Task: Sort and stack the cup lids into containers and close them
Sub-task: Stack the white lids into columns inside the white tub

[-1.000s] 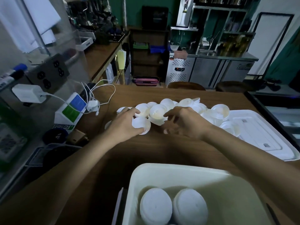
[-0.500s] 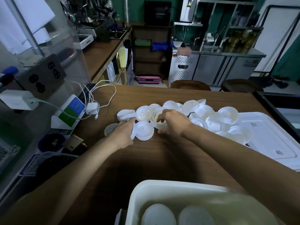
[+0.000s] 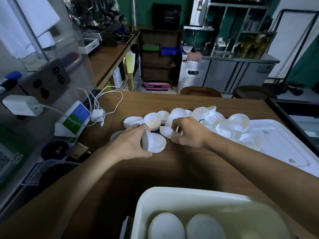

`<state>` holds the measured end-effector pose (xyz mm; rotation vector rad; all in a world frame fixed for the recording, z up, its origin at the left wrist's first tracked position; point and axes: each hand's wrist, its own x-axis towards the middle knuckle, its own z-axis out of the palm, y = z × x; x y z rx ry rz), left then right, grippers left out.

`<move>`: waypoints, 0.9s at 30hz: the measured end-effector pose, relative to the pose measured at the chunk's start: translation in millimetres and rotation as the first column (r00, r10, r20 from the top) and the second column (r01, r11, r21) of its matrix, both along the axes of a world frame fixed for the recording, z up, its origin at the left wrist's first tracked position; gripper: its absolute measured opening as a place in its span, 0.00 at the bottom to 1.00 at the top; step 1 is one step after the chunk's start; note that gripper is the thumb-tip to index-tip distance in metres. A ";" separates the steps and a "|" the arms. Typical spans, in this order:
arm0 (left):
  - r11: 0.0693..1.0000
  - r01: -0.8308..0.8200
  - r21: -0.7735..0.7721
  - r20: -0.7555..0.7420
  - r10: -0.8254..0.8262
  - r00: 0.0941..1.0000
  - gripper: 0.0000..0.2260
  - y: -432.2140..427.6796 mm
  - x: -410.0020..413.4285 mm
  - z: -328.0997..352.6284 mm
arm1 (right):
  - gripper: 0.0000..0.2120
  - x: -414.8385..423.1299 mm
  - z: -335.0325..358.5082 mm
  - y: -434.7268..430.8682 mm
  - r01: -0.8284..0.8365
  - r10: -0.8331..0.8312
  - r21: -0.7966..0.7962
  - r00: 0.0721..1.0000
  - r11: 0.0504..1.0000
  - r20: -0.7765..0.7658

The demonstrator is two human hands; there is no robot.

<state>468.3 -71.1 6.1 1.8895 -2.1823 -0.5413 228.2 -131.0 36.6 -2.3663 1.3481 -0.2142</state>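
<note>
Plastic-on-plastic, so risking slips: gripping tilted lids (image 3: 154, 143) on edge in the left hand (image 3: 130, 144), pinching one lid (image 3: 166, 131) off the pile (image 3: 224, 125) on the table (image 3: 172, 171) with the right hand (image 3: 188, 134), possibly fumbling it, knocking neighbours left toward the cables (image 3: 107, 99), or mis-nesting sizes before reaching the near container (image 3: 174, 190).

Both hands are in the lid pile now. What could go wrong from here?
1. The left hand grips its lids with one tilted on edge; that one could slip out and roll.
2. The right hand pinches a single lid by the rim at the edge of the pile; pulling may drag neighbours loose.
3. Part of the pile lies on the flat container lid, which likely needs clearing before closing.
</note>
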 end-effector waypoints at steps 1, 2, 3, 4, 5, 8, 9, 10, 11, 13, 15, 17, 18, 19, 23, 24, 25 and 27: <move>0.999 0.026 -0.023 -0.006 -0.027 1.000 0.35 4.1 -2.3 5.9 | 0.10 -4.4 3.8 5.8 0.001 -0.001 0.003 0.999 1.000 0.032; 0.997 0.052 -0.049 -0.020 -0.053 0.998 0.35 8.5 -5.4 11.9 | 0.09 -8.9 6.9 11.5 0.002 -0.002 0.000 0.998 1.000 0.060; 0.995 0.071 -0.066 -0.043 -0.074 0.996 0.36 13.1 -9.0 17.8 | 0.09 -13.0 9.8 17.5 0.003 -0.002 -0.010 0.997 1.000 0.082; 0.993 0.089 -0.075 -0.074 -0.095 0.993 0.37 18.3 -13.2 24.5 | 0.10 -17.4 11.6 22.9 0.008 -0.006 -0.020 0.995 1.000 0.098; 0.991 0.106 -0.079 -0.109 -0.114 0.987 0.38 23.6 -17.6 31.1 | 0.11 -22.2 13.9 28.7 0.015 -0.012 -0.026 0.993 1.000 0.115; 0.985 0.147 -0.092 -0.196 -0.162 0.967 0.38 39.1 -28.2 47.1 | 0.12 -38.9 19.5 44.0 0.038 -0.032 -0.031 0.983 0.999 0.183; 0.983 0.152 -0.107 -0.213 -0.172 0.962 0.37 43.9 -30.7 50.8 | 0.13 -44.9 22.1 50.0 0.036 -0.028 -0.038 0.978 0.999 0.205; 0.980 0.154 -0.123 -0.228 -0.179 0.957 0.36 48.6 -33.0 54.5 | 0.13 -50.7 25.5 56.9 0.034 -0.023 -0.047 0.973 0.998 0.228; 0.978 0.156 -0.137 -0.242 -0.186 0.952 0.34 53.4 -35.4 58.2 | 0.13 -56.5 29.8 64.8 0.033 -0.017 -0.058 0.968 0.998 0.251; 0.969 0.175 -0.176 -0.251 -0.217 0.943 0.32 63.6 -40.8 64.8 | 0.13 -68.8 40.3 82.2 0.045 -0.017 -0.083 0.952 0.996 0.306; 0.951 0.220 -0.217 -0.242 -0.271 0.932 0.30 75.2 -46.0 70.1 | 0.14 -80.4 50.8 101.5 0.057 -0.016 -0.103 0.932 0.993 0.361; 0.933 0.283 -0.221 -0.238 -0.333 0.912 0.29 86.7 -51.3 74.8 | 0.14 -91.5 59.0 119.8 0.068 -0.020 -0.110 0.920 0.992 0.391; 0.923 0.318 -0.217 -0.243 -0.366 0.898 0.29 92.4 -53.9 77.3 | 0.14 -96.5 61.2 128.5 0.076 -0.029 -0.104 0.918 0.992 0.395; 0.910 0.349 -0.224 -0.249 -0.399 0.882 0.29 97.6 -55.9 79.2 | 0.14 -100.7 63.2 137.3 0.084 -0.039 -0.099 0.919 0.992 0.393; 0.869 0.418 -0.267 -0.208 -0.475 0.855 0.29 115.8 -59.0 83.6 | 0.12 -114.7 67.1 168.5 0.114 -0.077 -0.089 0.938 0.990 0.338; 0.857 0.440 -0.267 -0.167 -0.491 0.855 0.29 121.9 -59.3 83.0 | 0.10 -117.7 67.1 176.6 0.104 -0.081 -0.059 0.947 0.993 0.311; 0.843 0.469 -0.265 -0.118 -0.511 0.851 0.29 129.1 -59.6 81.5 | 0.09 -120.0 65.8 185.3 0.085 -0.075 -0.022 0.960 0.996 0.270; 0.814 0.527 -0.246 -0.037 -0.551 0.834 0.28 143.1 -60.2 77.0 | 0.07 -120.9 58.9 200.8 0.037 -0.041 0.028 0.983 0.999 0.176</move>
